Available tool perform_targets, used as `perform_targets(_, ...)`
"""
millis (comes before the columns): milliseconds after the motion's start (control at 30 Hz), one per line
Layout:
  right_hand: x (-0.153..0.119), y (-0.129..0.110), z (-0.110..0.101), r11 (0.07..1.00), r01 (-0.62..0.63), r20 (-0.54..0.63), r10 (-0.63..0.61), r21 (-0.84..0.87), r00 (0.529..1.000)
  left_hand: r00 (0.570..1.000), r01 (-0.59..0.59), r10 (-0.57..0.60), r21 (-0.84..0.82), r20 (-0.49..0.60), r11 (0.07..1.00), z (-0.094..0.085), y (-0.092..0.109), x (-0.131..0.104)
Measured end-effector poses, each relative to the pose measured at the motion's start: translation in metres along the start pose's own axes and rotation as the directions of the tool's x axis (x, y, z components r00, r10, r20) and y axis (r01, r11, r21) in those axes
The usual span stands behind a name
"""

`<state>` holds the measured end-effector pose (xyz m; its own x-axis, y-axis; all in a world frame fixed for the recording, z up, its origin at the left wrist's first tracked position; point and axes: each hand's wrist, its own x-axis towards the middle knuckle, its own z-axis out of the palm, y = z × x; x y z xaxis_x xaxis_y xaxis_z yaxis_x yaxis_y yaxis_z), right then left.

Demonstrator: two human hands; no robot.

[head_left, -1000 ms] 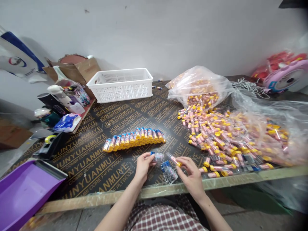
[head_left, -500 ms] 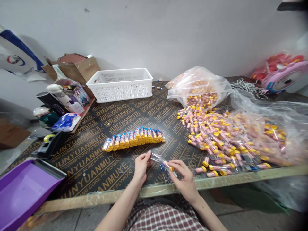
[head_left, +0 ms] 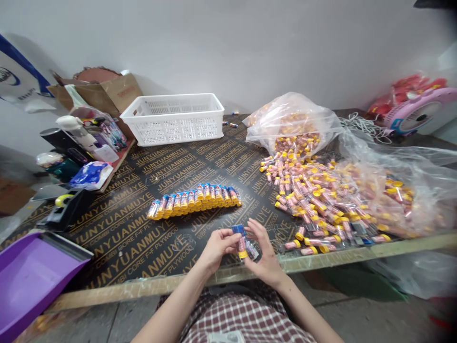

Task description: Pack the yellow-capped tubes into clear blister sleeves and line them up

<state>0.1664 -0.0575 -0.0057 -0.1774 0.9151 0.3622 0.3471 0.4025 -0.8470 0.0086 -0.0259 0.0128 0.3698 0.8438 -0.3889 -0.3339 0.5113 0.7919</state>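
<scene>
Between my hands stands a small tube (head_left: 242, 247) with pink contents and a yellow cap at its lower end. A blue printed sleeve (head_left: 238, 230) covers its upper end. My left hand (head_left: 218, 247) pinches the tube from the left side. Curved around it from the right is my right hand (head_left: 267, 257), with fingertips at the blue sleeve and the thumb near the yellow cap. Loose printed sleeves (head_left: 253, 249) lie on the table behind the tube, partly hidden by my right hand. Beyond my hands, a row of blue-wrapped tubes (head_left: 194, 199) lies with yellow caps toward me.
A heap of pink tubes (head_left: 317, 205) spreads at the right, by a clear plastic bag (head_left: 291, 116) of more. At the back stands a white basket (head_left: 174, 128). A tape dispenser (head_left: 66, 205) and purple dustpan (head_left: 39, 281) are at the left, a pink fan (head_left: 414, 116) at far right.
The tube has gone from lying slanted to upright, and a blue sleeve now shows on its top. My hands have come closer together; the clear film stretched between them is no longer seen.
</scene>
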Motion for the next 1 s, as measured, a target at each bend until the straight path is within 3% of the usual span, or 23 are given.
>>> perform_targets(200,-0.001,-0.001,-0.001,0.986,-0.020,0.116,0.000,0.167,0.993,0.999,0.050,-0.050,0.014,0.010,0.999,0.007,-0.002,-0.007)
perform_targets(400,-0.004,0.000,0.004,0.969,-0.024,0.051,0.012,0.245,0.999,0.998,0.061,-0.061,0.006,-0.028,0.998,0.009,-0.005,-0.010)
perform_targets(1000,-0.003,-0.001,0.008,0.960,0.000,0.006,-0.001,0.279,1.000,0.996,0.066,-0.069,-0.049,-0.050,0.997,0.013,-0.004,-0.014)
